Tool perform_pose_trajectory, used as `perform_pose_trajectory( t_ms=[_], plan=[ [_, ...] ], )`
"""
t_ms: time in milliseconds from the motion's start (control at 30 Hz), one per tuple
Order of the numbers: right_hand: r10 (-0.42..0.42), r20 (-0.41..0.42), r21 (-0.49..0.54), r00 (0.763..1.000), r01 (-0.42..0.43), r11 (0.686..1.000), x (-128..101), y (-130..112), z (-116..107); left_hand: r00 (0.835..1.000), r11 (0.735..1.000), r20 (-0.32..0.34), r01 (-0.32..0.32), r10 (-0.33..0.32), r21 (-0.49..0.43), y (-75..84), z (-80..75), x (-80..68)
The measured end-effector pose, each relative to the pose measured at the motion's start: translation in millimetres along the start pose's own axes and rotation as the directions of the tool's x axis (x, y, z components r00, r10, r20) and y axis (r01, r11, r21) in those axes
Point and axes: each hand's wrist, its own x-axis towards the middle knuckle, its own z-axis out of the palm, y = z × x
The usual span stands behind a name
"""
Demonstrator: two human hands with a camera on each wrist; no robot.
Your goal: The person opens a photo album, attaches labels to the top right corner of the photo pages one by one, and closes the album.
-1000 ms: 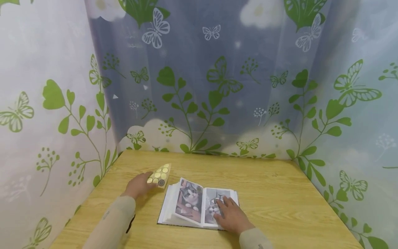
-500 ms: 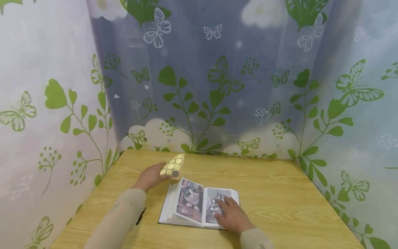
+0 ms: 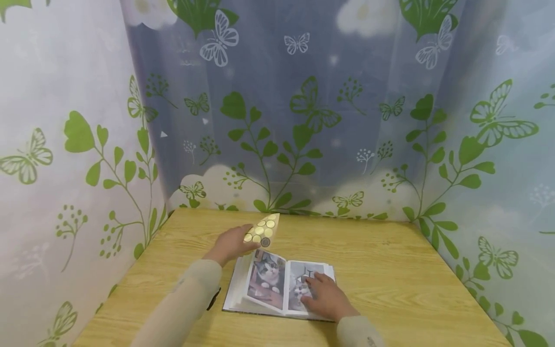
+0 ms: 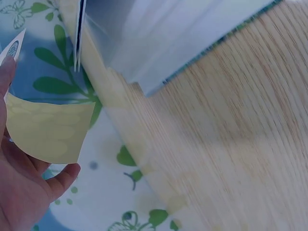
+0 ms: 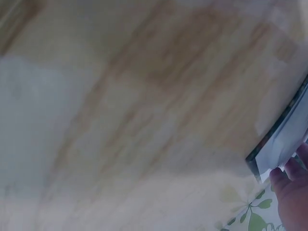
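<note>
My left hand holds a sheet of round stickers by its edge, raised above the far left corner of an open photo album. The stickers are yellow discs, with one dark grey disc at the bottom. In the left wrist view the sheet bends in a curve, its plain yellowish back showing between thumb and fingers. Pictures of cats fill both facing pages of the album. My right hand rests with fingers spread on the right page, covering part of that picture. The right wrist view shows its fingertips at the album's edge.
The album lies on a wood-grain table. A curtain printed with green leaves and butterflies hangs behind the table and along both sides. A dark strap shows under the left sleeve.
My left hand has carried the sticker sheet to the right and slightly away, from beside the album to over its far left corner. The right hand stays on the right page.
</note>
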Motion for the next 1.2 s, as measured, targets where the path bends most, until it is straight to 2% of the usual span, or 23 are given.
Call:
perform_pose_trajectory(
  t_ms=[300, 433, 767, 933, 1200],
  plan=[
    [-0.002, -0.034, 0.043, 0.999, 0.003, 0.999, 2.5, 2.7, -4.0, 0.999, 0.999, -0.001, -0.052, 0.052, 0.015, 20.2, 5.7, 2.3],
    [-0.019, -0.068, 0.032, 0.997, 0.021, 0.999, 6.1, 1.7, -7.3, 0.998, 0.998, 0.012, -0.066, 0.066, 0.017, 27.8, 9.6, 3.5],
    [-0.007, -0.099, 0.040, 0.995, 0.011, 0.999, 15.0, -1.1, -13.7, 0.993, 0.990, 0.019, -0.120, 0.119, 0.080, 44.5, 23.0, 5.0],
    [0.068, -0.117, 0.120, 0.991, -0.054, 0.991, 19.8, -6.3, -20.5, 0.991, 0.988, 0.029, -0.133, 0.131, 0.079, 51.6, 29.8, 5.4],
    [0.154, -0.137, 0.288, 0.979, -0.109, 0.951, 27.5, -21.0, -38.4, 0.989, 0.984, 0.051, -0.142, 0.137, 0.106, 57.8, 39.4, 4.8]
  ],
)
